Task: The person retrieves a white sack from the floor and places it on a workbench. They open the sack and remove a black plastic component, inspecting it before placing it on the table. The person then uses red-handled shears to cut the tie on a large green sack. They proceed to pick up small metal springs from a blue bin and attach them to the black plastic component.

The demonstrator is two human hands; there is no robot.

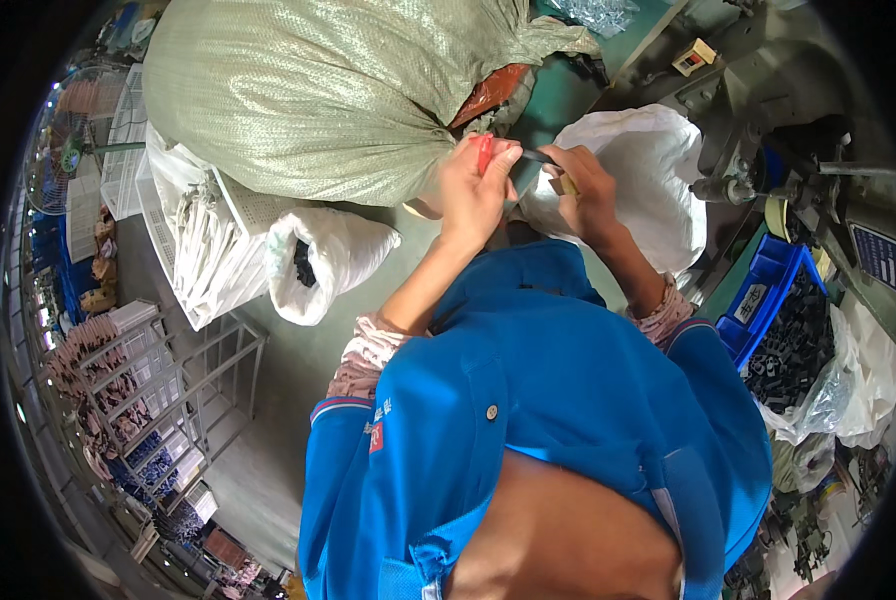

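Note:
My left hand (pixel 476 195) is closed on a small red piece (pixel 485 155), which pokes up between thumb and fingers. Close beside it, my right hand (pixel 583 190) pinches a slim dark piece (pixel 538 156) that points toward the left fingertips. A yellowish bit (pixel 568 184) shows at the right palm, too small to name. Just beyond the left hand bulges a big pale green woven sack (pixel 308 100), with reddish-brown material (pixel 493 94) at its gathered end. An open white sack (pixel 643 160) stands directly behind and right of my right hand.
A white sack with dark contents (pixel 333 262) and a white crate (pixel 243 210) stand left. Metal racks (pixel 183 395) are farther left. On the right are a machine (pixel 733 190), a blue bin (pixel 763 300) and a heap of small black parts (pixel 793 350).

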